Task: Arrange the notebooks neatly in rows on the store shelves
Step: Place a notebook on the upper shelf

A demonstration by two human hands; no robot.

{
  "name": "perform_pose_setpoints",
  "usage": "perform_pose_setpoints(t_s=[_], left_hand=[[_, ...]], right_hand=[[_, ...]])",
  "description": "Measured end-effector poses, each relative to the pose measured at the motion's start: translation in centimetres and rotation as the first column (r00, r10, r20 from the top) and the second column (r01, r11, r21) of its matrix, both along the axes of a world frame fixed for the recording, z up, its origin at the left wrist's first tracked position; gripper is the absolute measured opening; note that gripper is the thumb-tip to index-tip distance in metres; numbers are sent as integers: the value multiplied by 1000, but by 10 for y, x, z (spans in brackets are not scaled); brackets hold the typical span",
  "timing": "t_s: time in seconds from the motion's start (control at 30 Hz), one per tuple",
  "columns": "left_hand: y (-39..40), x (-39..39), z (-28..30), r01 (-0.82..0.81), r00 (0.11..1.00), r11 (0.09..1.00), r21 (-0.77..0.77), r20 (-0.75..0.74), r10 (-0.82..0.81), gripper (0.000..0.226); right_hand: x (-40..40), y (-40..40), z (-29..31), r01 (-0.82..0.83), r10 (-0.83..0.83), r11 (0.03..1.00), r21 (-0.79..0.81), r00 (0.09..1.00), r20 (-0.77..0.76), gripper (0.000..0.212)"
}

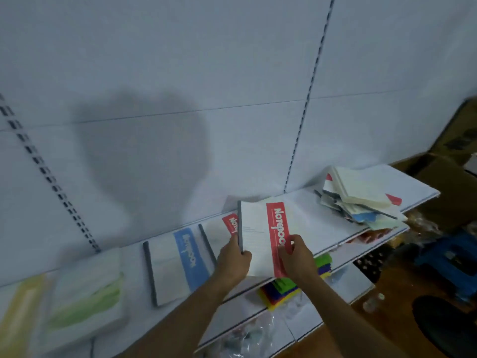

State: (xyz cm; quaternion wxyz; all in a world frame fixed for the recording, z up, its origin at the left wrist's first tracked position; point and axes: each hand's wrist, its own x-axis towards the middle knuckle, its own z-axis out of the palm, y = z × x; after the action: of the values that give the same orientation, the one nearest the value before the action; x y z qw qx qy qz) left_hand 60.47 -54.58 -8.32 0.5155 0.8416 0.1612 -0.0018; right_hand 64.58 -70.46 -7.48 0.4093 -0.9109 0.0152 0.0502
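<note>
I hold a white notebook with a red title band (260, 228) tilted above the white shelf (322, 218). My left hand (233, 262) grips its grey spine edge, and my right hand (296, 257) pinches its near edge over the red band. Under it lies another red-banded notebook (229, 222), mostly hidden. To the left a blue-banded notebook (175, 264) lies flat, then a green-streaked notebook (87, 298) and a yellow one (18, 313). An untidy pile of notebooks (361, 200) sits at the shelf's right end.
The white back panel (180, 73) has slotted uprights. A lower shelf (304, 324) holds colourful stacked items (289, 288) and clear plastic packets (247, 339). Cardboard boxes (444, 177) and a blue object (449, 257) stand on the floor at the right.
</note>
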Motion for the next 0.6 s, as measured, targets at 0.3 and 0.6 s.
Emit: perform_pose_setpoints(t_s=[0.3,0.6], left_hand=[[29,14,-40,-295,947,947,126,-95,308,53],[5,16,-58,-277,910,847,453,-160,383,57]], right_hand=[[81,65,-41,-340,320,913,-224,940,-123,27],[86,79,-68,-410,469,710,-573,882,-49,52]])
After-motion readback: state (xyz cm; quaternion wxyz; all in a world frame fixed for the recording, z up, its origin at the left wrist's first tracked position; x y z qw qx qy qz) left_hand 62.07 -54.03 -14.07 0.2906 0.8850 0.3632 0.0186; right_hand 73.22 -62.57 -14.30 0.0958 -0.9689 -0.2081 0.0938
